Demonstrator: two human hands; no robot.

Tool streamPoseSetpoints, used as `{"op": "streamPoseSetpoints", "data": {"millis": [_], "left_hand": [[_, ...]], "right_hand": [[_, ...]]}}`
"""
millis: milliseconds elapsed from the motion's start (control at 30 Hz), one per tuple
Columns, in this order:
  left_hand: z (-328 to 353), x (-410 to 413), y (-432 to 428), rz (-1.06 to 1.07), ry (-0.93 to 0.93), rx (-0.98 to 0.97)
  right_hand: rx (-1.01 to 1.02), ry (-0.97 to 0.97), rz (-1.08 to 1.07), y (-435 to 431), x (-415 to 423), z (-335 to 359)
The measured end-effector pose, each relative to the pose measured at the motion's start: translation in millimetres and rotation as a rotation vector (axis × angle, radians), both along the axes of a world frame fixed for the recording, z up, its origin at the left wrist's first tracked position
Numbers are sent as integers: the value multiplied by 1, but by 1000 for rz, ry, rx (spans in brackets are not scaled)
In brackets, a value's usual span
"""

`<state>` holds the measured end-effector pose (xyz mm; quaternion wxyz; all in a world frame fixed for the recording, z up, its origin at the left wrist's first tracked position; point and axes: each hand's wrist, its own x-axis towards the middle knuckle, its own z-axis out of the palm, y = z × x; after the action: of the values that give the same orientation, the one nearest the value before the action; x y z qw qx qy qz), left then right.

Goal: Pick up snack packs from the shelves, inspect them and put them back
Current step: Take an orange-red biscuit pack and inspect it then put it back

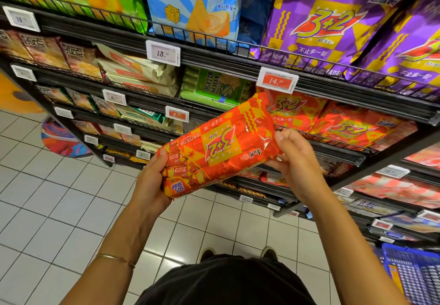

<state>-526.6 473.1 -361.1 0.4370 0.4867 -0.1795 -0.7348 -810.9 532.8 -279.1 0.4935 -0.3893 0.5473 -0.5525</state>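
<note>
At the centre of the frame an orange snack pack (217,146) is held upside down between both hands, the left hand (152,181) wrapped round its lower left end and the right hand (296,159) pinching its upper right end. The inspection is best done with a light grip, so the wrapper is not crushed. Beyond it, matching orange packs (342,124) are seen on the wire shelf (352,156) at centre right, judged its return place.

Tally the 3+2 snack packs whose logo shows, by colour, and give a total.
Purple 3+2 packs: 2
Orange 3+2 packs on the shelf: 2
Orange 3+2 pack in hand: 1
Total: 5
</note>
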Motion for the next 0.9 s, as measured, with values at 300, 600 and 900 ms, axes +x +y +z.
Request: {"op": "streamPoseSetpoints", "data": {"millis": [300,600,900], "left_hand": [[-5,2,3,-1,-26,0],[5,-2,2,29,-64,-119],[38,-8,-1,-46,-191,-409]], "right_hand": [[70,247,-24,0,-10,-9],[45,190,-101,-4,-18,-7],[96,-46,-38,-2,-28,-9]]}}
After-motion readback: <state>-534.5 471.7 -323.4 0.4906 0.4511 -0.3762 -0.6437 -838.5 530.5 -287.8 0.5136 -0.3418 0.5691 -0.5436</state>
